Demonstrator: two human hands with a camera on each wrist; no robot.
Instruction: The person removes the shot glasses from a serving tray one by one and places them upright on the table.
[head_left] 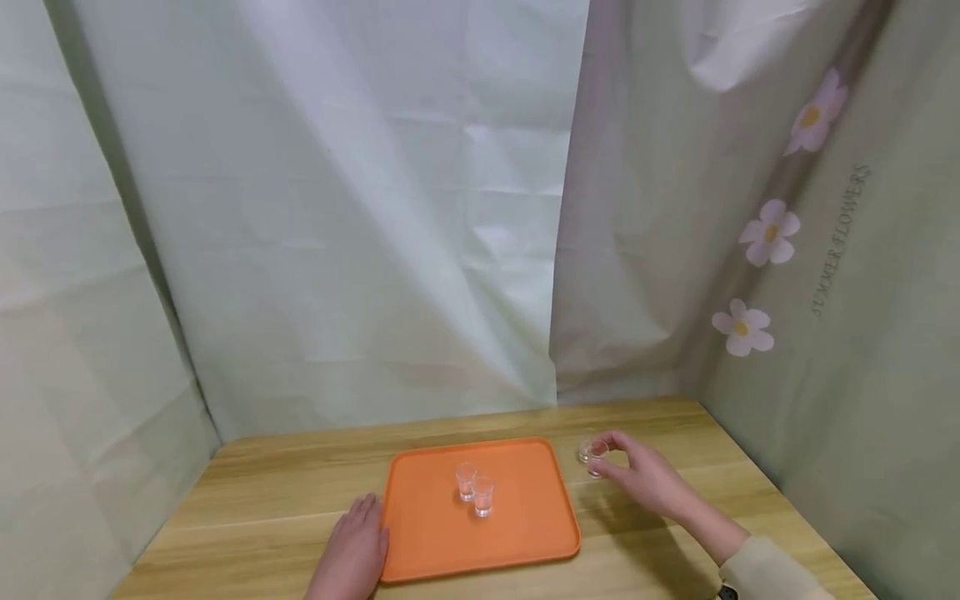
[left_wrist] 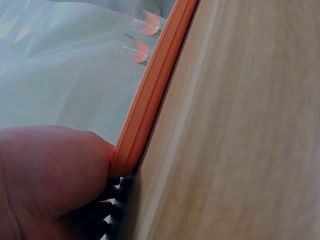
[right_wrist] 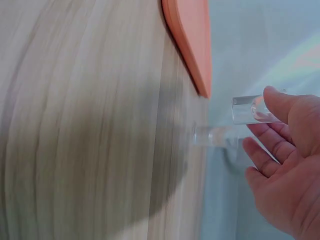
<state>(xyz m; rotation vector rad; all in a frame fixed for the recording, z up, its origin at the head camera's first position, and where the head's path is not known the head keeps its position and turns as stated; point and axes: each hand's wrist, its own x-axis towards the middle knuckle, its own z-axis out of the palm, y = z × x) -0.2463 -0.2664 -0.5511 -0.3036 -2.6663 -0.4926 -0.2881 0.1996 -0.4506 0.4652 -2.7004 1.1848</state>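
Observation:
My right hand (head_left: 648, 477) pinches a small clear shot glass (right_wrist: 245, 110) between thumb and fingers, to the right of the orange tray (head_left: 517, 533). In the right wrist view the held glass is raised off the wooden table. Just behind it, a second clear shot glass (right_wrist: 210, 136) stands on the table. On the tray are two more shot glasses, one (head_left: 466, 481) a little behind and left of the other (head_left: 483, 498). My left hand (head_left: 352, 546) rests on the table with its thumb side against the tray's left edge; its fingers point forward, partly hidden in the left wrist view.
The wooden table (head_left: 270, 492) ends at hanging pale cloth (head_left: 360, 250) at the back and sides. Printed flowers and lettering mark the right-hand cloth (head_left: 862, 375). The tray's low raised rim (left_wrist: 150, 95) shows in the left wrist view.

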